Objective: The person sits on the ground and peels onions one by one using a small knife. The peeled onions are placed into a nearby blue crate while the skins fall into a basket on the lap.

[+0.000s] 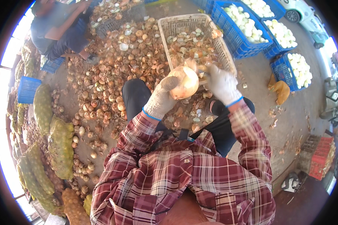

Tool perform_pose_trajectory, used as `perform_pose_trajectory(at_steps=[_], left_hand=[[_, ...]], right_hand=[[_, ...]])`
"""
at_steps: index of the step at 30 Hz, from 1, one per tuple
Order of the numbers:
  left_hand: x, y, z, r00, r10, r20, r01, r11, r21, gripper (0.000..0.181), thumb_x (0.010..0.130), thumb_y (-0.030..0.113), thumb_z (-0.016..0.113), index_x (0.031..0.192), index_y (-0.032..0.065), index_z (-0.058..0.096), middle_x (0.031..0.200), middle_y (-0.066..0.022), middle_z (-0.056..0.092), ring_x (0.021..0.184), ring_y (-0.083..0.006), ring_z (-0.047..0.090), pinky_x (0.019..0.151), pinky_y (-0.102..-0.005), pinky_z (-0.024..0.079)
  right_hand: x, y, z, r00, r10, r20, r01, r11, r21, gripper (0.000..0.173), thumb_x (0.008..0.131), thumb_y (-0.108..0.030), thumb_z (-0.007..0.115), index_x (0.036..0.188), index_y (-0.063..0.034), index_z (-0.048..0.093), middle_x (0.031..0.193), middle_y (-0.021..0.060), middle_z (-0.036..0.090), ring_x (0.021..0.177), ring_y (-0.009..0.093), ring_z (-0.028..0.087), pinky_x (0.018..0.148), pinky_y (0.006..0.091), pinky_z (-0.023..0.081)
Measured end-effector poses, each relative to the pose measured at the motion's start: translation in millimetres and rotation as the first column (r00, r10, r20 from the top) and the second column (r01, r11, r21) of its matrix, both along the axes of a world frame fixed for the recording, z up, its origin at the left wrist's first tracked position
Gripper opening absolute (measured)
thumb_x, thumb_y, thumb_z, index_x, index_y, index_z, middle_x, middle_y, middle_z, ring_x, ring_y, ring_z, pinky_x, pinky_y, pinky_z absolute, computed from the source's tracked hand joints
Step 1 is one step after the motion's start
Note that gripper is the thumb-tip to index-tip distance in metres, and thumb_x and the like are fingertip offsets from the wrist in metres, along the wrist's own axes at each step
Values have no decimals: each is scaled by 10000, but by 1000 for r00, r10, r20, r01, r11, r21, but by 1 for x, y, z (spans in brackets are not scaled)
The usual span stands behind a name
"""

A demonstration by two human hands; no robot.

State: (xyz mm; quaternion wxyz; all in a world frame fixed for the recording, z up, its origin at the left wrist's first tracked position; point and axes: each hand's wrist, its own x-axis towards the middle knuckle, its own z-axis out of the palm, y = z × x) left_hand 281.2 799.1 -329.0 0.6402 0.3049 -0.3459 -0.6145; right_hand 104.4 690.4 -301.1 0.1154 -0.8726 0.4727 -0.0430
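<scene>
My left hand (pixel 161 98), in a pale knitted work glove with a blue cuff, grips a large onion (pixel 187 83). The onion's surface is smooth and light orange-yellow, with loose skin at its far end. Just right of it, my gloved right hand (pixel 223 83) is blurred by motion with its fingers curled. A small dark thing shows by those fingertips, too blurred to name. Beyond both hands stands a dirty whitish plastic crate (pixel 225 50) with onion skins (pixel 190 46) in it. Loose unpeeled onions (pixel 101 97) cover the floor to the left.
Blue crates (pixel 236 36) of peeled white onions (pixel 243 24) stand at the upper right. Full mesh sacks (pixel 60 147) lie along the left. Another person (pixel 59 33) sits at the upper left near a grey crate (pixel 121 19). A red crate (pixel 321 157) is at the right.
</scene>
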Motion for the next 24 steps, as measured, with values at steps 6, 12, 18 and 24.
perform_pose_trajectory(at_steps=[6,12,18,24], left_hand=[[16,-22,-22,982,146,-121,-127,980,150,791,756,288,740,1363,-7,327,1245,-116,492,1132,-229,519,980,-353,433],[47,-34,-48,981,159,-107,-145,981,127,847,675,169,791,1367,32,323,1238,-111,493,1125,-205,518,935,-341,462],[36,-27,-17,961,241,133,-214,958,-192,699,767,169,738,1340,32,360,1239,-142,525,1073,-268,575,882,-384,504],[24,-27,-18,807,172,-566,-189,982,28,601,864,390,604,1322,66,388,1248,-124,494,1091,-285,541,928,-417,474]], right_hand=[[-59,-49,-96,923,-293,247,319,945,-71,358,845,-264,525,1107,-20,529,856,249,649,801,366,660,706,447,521],[-4,33,19,828,-177,533,-166,829,533,418,860,-219,537,1215,-6,484,815,179,664,781,245,669,693,339,515],[5,59,17,760,162,630,-294,949,110,297,869,-129,483,1133,1,523,717,128,619,611,220,619,583,335,486],[-6,95,-43,871,49,490,-196,948,253,305,872,-229,504,1126,-62,511,675,190,609,642,349,638,548,414,497]])
